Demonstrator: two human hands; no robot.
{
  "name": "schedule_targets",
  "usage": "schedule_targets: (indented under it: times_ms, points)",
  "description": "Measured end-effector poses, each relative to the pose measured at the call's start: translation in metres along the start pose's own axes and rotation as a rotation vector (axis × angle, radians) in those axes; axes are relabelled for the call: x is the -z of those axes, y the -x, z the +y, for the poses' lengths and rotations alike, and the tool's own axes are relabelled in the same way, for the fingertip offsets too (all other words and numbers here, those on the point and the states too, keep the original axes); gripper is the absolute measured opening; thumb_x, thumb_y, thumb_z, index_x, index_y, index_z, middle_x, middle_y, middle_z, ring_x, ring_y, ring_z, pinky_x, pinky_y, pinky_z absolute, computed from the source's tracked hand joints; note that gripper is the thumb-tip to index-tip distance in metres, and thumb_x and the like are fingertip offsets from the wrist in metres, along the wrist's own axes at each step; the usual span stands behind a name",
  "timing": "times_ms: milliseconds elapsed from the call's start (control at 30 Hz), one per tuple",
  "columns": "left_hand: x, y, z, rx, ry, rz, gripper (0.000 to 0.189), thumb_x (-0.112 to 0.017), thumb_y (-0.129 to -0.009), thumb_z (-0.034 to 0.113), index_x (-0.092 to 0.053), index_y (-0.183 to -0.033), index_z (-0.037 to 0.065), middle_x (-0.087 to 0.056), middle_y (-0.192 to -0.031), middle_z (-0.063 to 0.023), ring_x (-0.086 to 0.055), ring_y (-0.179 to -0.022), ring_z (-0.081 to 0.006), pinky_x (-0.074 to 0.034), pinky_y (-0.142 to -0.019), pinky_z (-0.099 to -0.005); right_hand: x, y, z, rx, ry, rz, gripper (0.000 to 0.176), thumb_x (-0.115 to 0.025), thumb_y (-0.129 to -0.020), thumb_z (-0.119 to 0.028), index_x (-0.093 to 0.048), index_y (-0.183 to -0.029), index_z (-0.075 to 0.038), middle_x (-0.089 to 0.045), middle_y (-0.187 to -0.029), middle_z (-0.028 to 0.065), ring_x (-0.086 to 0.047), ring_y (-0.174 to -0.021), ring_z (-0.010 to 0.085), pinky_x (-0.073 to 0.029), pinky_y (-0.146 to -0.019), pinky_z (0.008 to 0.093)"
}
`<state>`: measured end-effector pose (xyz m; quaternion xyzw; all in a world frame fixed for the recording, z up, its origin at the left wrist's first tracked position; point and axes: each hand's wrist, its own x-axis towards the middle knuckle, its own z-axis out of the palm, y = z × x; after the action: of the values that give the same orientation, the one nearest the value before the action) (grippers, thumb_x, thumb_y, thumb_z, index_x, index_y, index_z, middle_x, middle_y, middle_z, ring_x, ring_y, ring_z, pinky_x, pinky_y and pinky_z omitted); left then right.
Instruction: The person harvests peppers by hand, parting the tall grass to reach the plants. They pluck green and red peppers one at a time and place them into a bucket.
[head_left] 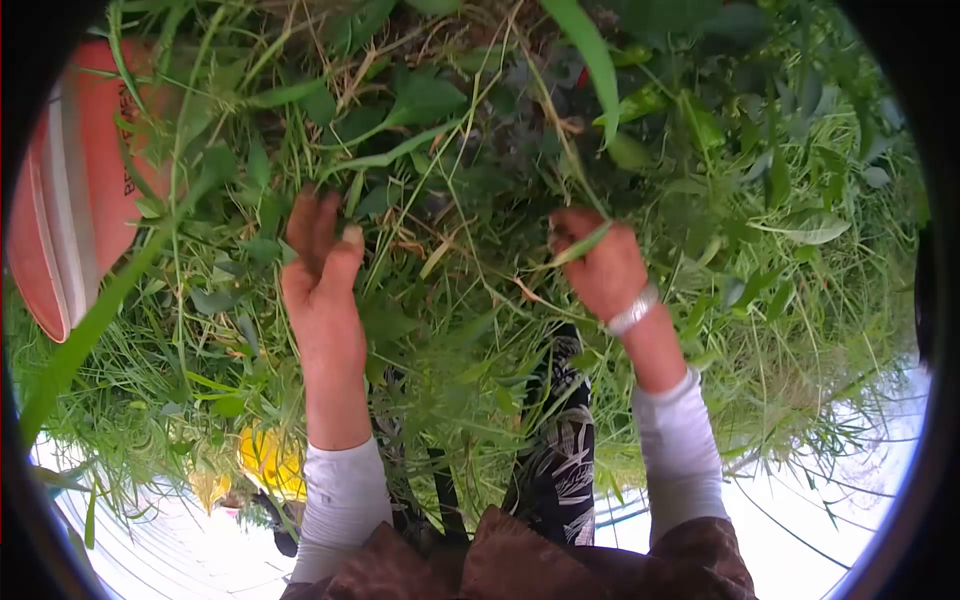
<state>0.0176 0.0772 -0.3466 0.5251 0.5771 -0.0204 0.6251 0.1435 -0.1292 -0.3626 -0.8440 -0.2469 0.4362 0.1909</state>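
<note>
My left hand (325, 260) reaches into the tall grass and leafy plants (420, 100), its thumb apart from the fingers and nothing visible between them. To the right, my right hand (597, 262) has its fingers curled in by a long green blade (580, 247) that crosses over them. The fingertips are partly blurred, so what they hold is hard to make out. A silvery bracelet (633, 311) circles the right wrist. Thin stems run through the gap between the two hands.
An orange-red container (95, 170) with dark lettering lies at the upper left. Something yellow (272, 462) shows at the lower left, close to a dark object (285, 543). My legs in patterned trousers (570, 440) are below the hands. A small red spot (583, 76) shows among the leaves.
</note>
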Motion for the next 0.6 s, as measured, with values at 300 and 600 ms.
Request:
schedule_targets:
  times_ms: [300,600]
  points:
    - [0.002,-0.001,0.005,0.027,0.078,-0.016,0.062,-0.054,-0.078,0.023,-0.029,-0.132,0.006,-0.039,-0.130,-0.0099,-0.037,-0.116,-0.0170,-0.029,-0.088,-0.0301,0.090,-0.113,0.007,0.305,-0.372,0.600,0.025,-0.052,-0.079,-0.007,-0.057,-0.102,-0.001,-0.060,-0.089,0.0062,-0.057,-0.076,0.0175,-0.045,-0.066,0.0251]
    - [0.007,-0.005,-0.002,0.066,0.169,-0.036,0.058,-0.055,-0.079,0.023,-0.033,-0.131,0.011,-0.043,-0.126,-0.0047,-0.040,-0.110,-0.0126,-0.030,-0.084,-0.0290,0.147,-0.119,0.071,0.003,-0.188,0.539,0.025,-0.053,-0.079,-0.009,-0.055,-0.103,-0.004,-0.061,-0.093,0.0059,-0.058,-0.079,0.0143,-0.047,-0.068,0.0232]
